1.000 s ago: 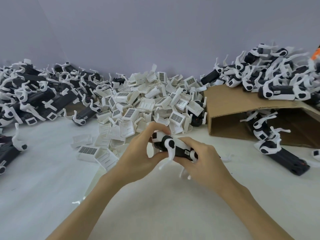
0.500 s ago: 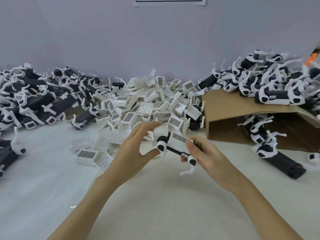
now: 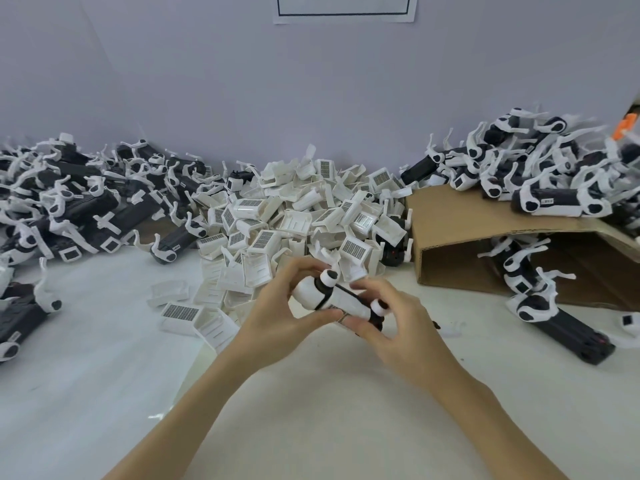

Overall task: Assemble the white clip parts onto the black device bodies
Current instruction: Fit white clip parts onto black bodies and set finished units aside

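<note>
A black device body (image 3: 337, 299) with white end pieces and a white clip part over its middle is held between both hands above the white table (image 3: 86, 358). My left hand (image 3: 277, 323) grips its left end, thumb underneath and fingers curled over the top. My right hand (image 3: 391, 327) pinches its right end. Behind the hands lies a heap of loose white clip parts (image 3: 298, 220).
A pile of black device bodies with white arms (image 3: 79, 202) fills the back left. A brown cardboard box (image 3: 485, 237) lies on its side at the right, with more devices (image 3: 547, 181) on top and inside. One device (image 3: 568, 327) lies right of the hands.
The device has been turned in my hands so the white clip part now covers its middle. The view has tilted up a little, showing a paper sheet on the wall.
</note>
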### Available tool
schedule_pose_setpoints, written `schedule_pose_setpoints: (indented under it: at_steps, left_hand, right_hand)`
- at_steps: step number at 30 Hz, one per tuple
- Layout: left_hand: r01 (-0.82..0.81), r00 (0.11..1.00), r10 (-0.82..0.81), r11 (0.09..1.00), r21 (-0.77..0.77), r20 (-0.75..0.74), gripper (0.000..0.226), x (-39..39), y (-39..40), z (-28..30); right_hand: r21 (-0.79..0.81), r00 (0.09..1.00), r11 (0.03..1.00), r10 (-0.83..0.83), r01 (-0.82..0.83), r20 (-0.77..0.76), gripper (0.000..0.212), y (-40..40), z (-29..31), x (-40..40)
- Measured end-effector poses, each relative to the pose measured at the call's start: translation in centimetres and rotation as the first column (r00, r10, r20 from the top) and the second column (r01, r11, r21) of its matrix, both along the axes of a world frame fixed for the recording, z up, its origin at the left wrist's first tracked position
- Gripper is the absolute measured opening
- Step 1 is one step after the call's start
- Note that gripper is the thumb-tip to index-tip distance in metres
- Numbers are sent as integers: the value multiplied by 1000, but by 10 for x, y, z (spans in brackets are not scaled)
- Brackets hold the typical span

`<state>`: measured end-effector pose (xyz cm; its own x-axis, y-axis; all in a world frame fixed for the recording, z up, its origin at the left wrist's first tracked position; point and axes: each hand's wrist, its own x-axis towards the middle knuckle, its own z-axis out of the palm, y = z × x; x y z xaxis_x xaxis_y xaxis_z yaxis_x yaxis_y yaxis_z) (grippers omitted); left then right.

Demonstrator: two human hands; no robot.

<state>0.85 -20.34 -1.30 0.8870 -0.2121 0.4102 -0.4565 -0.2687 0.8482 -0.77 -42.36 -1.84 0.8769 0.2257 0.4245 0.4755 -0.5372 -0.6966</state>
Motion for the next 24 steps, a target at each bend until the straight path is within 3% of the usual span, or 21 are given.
schedule_pose_setpoints:
  at_steps: [3, 5, 7, 10, 12, 13, 15, 17, 18, 21, 24]
  left_hand:
    - [5, 1000, -5, 1000, 30, -20, 61, -1, 1, -1]
    - [-9, 1000, 10, 999, 38, -20, 61, -1, 1, -2]
    - [-42, 999, 43, 999, 27, -1, 63, -1, -1, -3]
    - [-107, 993, 108, 994, -26, 52, 63, -2, -7, -2]
    - [-153, 986, 158, 984, -91, 54, 61, 0, -8, -2]
    - [-175, 982, 181, 979, -104, 52, 58, 1, -6, -2]
    - [-197, 978, 202, 976, -90, 56, 42, 5, -2, -3]
    - [-205, 977, 209, 977, -64, 51, 28, 6, -1, -3]
    - [-210, 976, 213, 976, -55, 54, 25, 5, -1, -2]
    - [-228, 971, 226, 974, 7, 77, 15, 5, -4, 0]
    - [-269, 959, 257, 958, 102, 118, 13, 6, -4, -3]
  right_hand:
    - [-19, 1000, 1000, -9, 9, -9, 32, 0, 4, 0]
    - [-127, 998, 991, -41, 47, 48, 35, -2, 5, 0]
    - [-126, 1000, 992, -30, 29, -6, 33, -5, 9, 1]
    - [17, 993, 1000, -17, 19, -114, 23, -11, 33, 17]
    - [216, 988, 971, -78, 105, -132, 29, -29, 70, 40]
    - [383, 981, 909, -106, 163, -166, 34, -44, 94, 54]
    - [730, 976, 650, -105, 213, -191, 39, -77, 144, 78]
    - [872, 967, 421, -163, 249, -197, 49, -103, 177, 92]
    - [873, 951, 388, -207, 294, -229, 57, -109, 181, 95]
    - [786, 926, 492, -249, 374, -285, 69, -96, 150, 88]
    - [723, 939, 609, -120, 325, -322, 45, -56, 86, 71]
